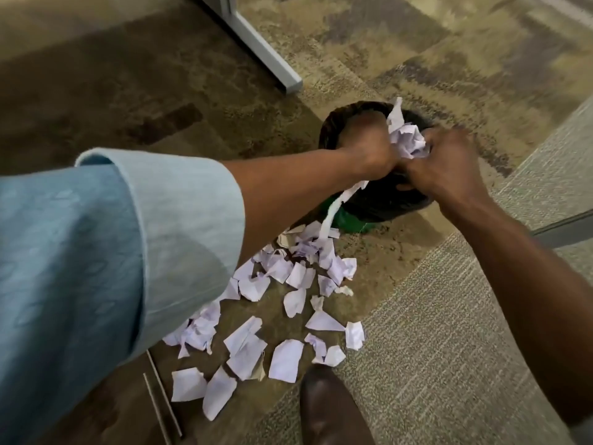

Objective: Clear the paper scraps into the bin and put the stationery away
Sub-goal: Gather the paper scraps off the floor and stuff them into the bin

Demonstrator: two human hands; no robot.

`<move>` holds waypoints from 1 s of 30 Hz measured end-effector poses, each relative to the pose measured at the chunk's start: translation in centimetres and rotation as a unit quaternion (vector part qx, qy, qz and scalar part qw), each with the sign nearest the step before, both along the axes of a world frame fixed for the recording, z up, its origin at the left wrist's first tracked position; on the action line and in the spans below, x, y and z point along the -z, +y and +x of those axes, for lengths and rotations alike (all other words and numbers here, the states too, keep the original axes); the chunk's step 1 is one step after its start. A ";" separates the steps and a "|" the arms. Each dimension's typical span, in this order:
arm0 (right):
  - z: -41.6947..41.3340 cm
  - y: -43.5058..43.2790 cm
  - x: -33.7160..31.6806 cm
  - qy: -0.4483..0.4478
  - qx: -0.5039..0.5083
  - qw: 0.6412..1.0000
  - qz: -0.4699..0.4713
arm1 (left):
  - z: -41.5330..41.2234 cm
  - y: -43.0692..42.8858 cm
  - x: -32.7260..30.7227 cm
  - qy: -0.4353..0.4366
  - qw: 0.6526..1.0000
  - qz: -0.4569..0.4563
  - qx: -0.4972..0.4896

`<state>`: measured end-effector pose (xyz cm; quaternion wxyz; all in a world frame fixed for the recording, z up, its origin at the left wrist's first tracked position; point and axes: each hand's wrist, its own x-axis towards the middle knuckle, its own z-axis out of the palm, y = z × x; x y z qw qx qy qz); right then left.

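Note:
A dark bin [382,203] with a black liner and a green base stands on the carpet. Both hands are over its mouth, pressed together around a crumpled bunch of white paper scraps [406,138]. My left hand [369,146] grips the bunch from the left, my right hand [446,168] from the right. A long paper strip [335,211] hangs down from the bunch over the bin's near side. Several torn paper scraps [282,316] lie spread on the carpet in front of the bin. Two thin grey pencils [162,393] lie on the floor at lower left.
A grey metal desk leg [260,43] stands on the carpet behind and left of the bin. My brown shoe [330,409] is at the bottom, beside the nearest scraps. A grey partition base [564,226] runs along the right.

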<state>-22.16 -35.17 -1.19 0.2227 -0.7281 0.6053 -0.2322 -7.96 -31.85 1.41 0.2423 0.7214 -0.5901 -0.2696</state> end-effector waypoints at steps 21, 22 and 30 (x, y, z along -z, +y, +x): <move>3.0 9.7 0.7 -0.086 -0.070 0.964 -0.243 | 9.1 4.1 4.1 0.017 0.990 -0.112 -0.083; 3.5 11.1 1.4 -0.099 -0.104 0.960 -0.240 | 9.8 4.9 5.4 0.012 0.989 -0.098 -0.110; 5.1 15.5 12.7 0.117 -0.233 0.965 0.002 | 13.3 14.7 14.5 -0.214 0.964 0.154 0.041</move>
